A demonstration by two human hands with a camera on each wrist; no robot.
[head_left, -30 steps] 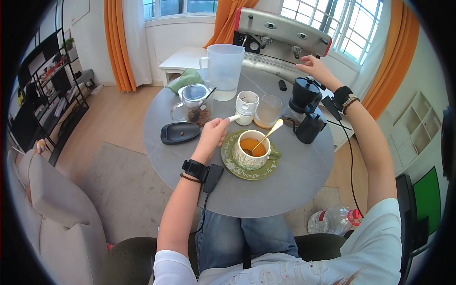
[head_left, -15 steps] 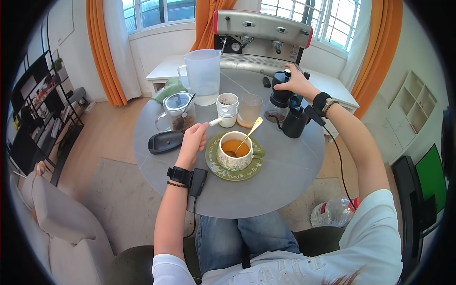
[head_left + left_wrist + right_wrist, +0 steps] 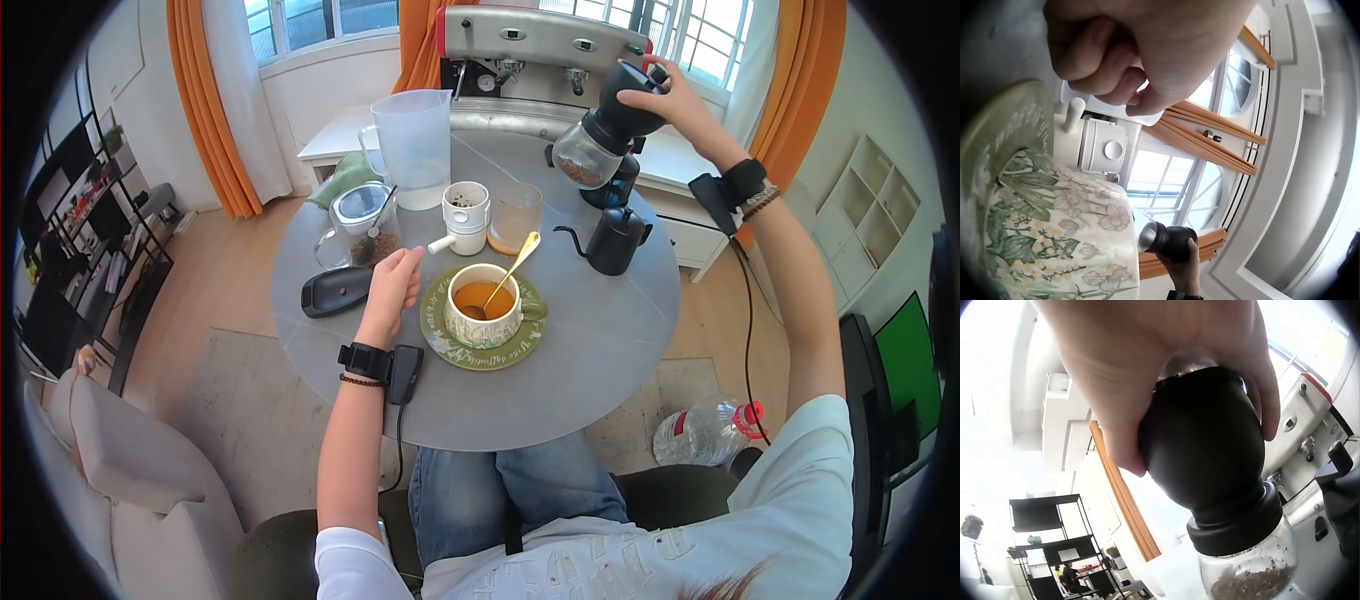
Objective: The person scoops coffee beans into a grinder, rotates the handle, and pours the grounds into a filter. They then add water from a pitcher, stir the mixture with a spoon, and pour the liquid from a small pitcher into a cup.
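Note:
The right hand [image 3: 685, 105] grips the black upper body of a grinder [image 3: 628, 100], tilted above the table's far right part; brown bits lie in its clear jar [image 3: 1250, 575]. The left hand [image 3: 395, 290] has its fingers curled with nothing in them, just short of the handle [image 3: 440, 245] of a white cup [image 3: 465, 215]. In the left wrist view the same handle [image 3: 1075, 114] stands apart from the curled fingers. Right of this hand, a patterned mug [image 3: 482, 325] of amber liquid with a gold spoon [image 3: 524, 252] sits on a green saucer [image 3: 440, 335].
A large pitcher [image 3: 415, 150], a lidded glass jug [image 3: 362, 215], a glass [image 3: 517, 215] and a black dish [image 3: 335, 292] stand around the white cup. A black kettle [image 3: 612, 243] is below the grinder. Behind stands an espresso machine [image 3: 545, 60].
The right hand came down onto the grinder, then lifted and tilted it off the table. The left hand let go of the white handle and moved slightly away from it.

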